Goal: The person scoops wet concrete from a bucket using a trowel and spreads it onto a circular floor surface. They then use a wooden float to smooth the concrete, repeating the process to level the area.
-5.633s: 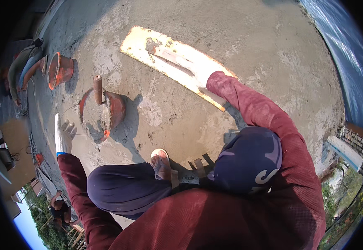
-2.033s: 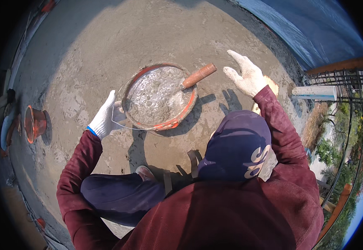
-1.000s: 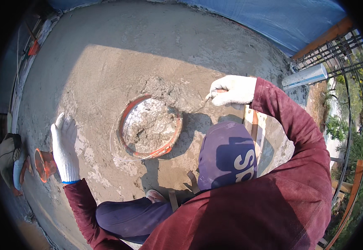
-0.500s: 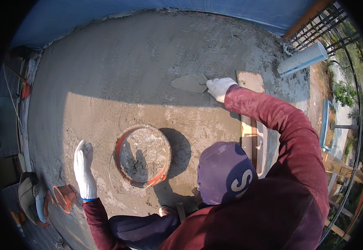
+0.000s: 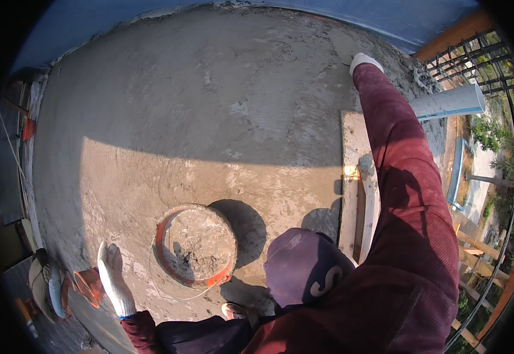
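Observation:
My right hand point(image 5: 365, 61), in a white glove, is stretched far out to the upper right. It is closed round the handle of a pointed trowel, whose grey blade point(image 5: 343, 47) lies on the wet mortar surface point(image 5: 257, 88) and is hard to tell from it. My left hand point(image 5: 115, 283), also gloved in white, has its fingers stretched out and holds nothing. It is low at the left, beside a small orange container point(image 5: 89, 287). Between my arms stands an orange bucket point(image 5: 161, 242) filled with grey mortar point(image 5: 201, 239).
A wooden board point(image 5: 354, 138) lies under my right arm. Beyond it a pale pipe point(image 5: 449, 101) sticks out near a dark bar grid point(image 5: 472, 65). Blue sheeting point(image 5: 351, 17) borders the far side. A cap point(image 5: 37, 277) and other items lie at the lower left.
My right hand has moved away from me and to the right with the trowel, its arm now straighter. The left hand sits lower in the picture, as does the bucket, since the view has shifted.

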The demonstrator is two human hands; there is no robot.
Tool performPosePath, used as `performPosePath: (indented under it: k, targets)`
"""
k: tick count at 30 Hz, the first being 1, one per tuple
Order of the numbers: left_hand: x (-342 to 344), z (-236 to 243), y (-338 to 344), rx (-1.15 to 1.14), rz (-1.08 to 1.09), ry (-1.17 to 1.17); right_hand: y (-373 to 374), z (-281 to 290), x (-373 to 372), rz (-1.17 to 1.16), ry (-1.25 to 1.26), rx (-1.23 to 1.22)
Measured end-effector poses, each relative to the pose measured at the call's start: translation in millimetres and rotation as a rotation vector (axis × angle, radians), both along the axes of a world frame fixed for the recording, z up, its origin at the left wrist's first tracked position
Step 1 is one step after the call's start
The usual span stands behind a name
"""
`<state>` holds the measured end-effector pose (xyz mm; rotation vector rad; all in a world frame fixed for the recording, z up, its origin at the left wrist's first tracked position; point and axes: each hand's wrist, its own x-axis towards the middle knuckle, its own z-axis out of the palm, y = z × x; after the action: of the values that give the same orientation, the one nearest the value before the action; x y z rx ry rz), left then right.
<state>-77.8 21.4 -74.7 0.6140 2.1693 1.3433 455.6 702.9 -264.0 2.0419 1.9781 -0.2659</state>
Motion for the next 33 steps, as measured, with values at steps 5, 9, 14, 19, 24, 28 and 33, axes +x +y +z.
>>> performPosePath:
  k: [5, 9, 14, 19, 24, 28, 33]
  targets:
    - [-17, -12, -38, -0.131, 0.035, 0.062, -79, 34, 19, -0.221, 0.238, -0.114]
    - [-32, -34, -22, -0.173, 0.021, 0.021, -200, 40, -17, 0.507, 0.152, -0.200]
    - [-29, -38, 6, -0.190, -0.047, 0.074, -130, 32, 4, 0.148, 0.074, -0.063]
    - [-17, -24, 0, -0.284, -0.041, 0.093, -7, -27, 70, -0.285, 0.548, -0.126]
    - [-20, -25, 25, -0.175, 0.061, -0.003, -32, -34, -1, -0.478, 0.874, -0.333]
    - [-24, -36, 80, -0.044, -0.071, -0.018, -118, 10, -100, -0.115, 0.812, -0.629]
    - [3, -20, 71, -0.143, -0.156, 0.013, -126, 20, -34, 0.311, 0.233, -0.201]
